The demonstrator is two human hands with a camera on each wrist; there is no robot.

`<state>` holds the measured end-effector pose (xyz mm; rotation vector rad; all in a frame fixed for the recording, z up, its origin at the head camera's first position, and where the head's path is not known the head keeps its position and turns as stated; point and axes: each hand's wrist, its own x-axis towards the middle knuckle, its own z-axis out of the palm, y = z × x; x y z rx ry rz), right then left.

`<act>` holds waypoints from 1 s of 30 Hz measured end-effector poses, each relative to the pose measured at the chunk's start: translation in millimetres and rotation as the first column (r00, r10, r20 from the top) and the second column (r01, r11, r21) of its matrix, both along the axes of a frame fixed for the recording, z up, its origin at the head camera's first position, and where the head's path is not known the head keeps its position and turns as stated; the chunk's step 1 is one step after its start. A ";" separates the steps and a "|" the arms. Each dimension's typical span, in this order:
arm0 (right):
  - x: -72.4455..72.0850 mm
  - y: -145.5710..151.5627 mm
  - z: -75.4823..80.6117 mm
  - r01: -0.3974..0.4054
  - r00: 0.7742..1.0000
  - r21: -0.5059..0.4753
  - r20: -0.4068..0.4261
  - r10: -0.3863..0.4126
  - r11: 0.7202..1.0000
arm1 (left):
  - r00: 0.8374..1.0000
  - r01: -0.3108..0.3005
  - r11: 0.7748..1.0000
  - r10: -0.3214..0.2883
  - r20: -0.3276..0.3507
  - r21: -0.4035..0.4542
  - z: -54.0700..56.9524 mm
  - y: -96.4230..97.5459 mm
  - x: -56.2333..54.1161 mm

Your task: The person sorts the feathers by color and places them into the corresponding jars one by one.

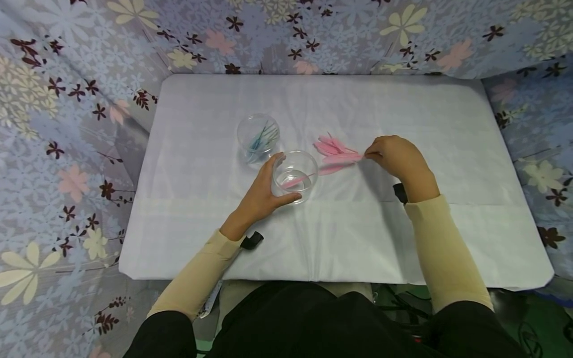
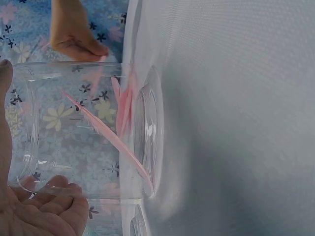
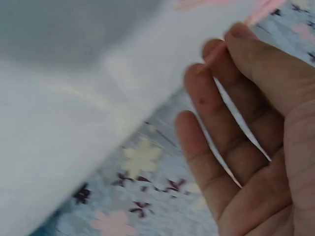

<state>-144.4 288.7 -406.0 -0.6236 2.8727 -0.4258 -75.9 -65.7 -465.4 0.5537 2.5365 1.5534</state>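
Observation:
My left hand (image 1: 261,196) grips a clear round jar (image 1: 286,166) around its side, thumb on the near side and fingers on the far side. Inside this jar one pink feather (image 2: 115,140) leans diagonally from the base. To the right of the jar, several pink feathers (image 1: 330,145) lie in a loose bunch on the white cloth. My right hand (image 1: 398,156) pinches the quill end of a pink feather (image 1: 342,158) between thumb and fingertips. In the right wrist view, the quill (image 3: 214,55) shows between the thumb and fingers; the other fingers are extended.
A second clear jar (image 1: 245,132) with blue-green feathers (image 1: 263,139) stands just beyond my left hand. White cloth covers the table (image 1: 201,219). Flowered fabric (image 1: 286,40) hangs along the back and both sides. A black strap (image 1: 251,241) is at my left wrist.

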 end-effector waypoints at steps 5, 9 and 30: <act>11.8 -8.4 27.6 -0.042 0.994 -0.058 -0.103 0.035 0.997 | 1.000 0.000 1.000 0.000 0.004 -0.002 1.2 0.4 0.1; 22.6 -23.8 52.2 -0.123 0.972 -0.144 -0.215 0.090 0.982 | 1.000 0.002 1.000 -0.002 0.007 -0.005 2.0 0.9 -0.1; 43.1 -146.9 78.4 -0.332 0.922 0.122 -0.168 0.350 0.935 | 1.000 0.007 1.000 -0.008 0.010 0.026 5.2 1.4 0.2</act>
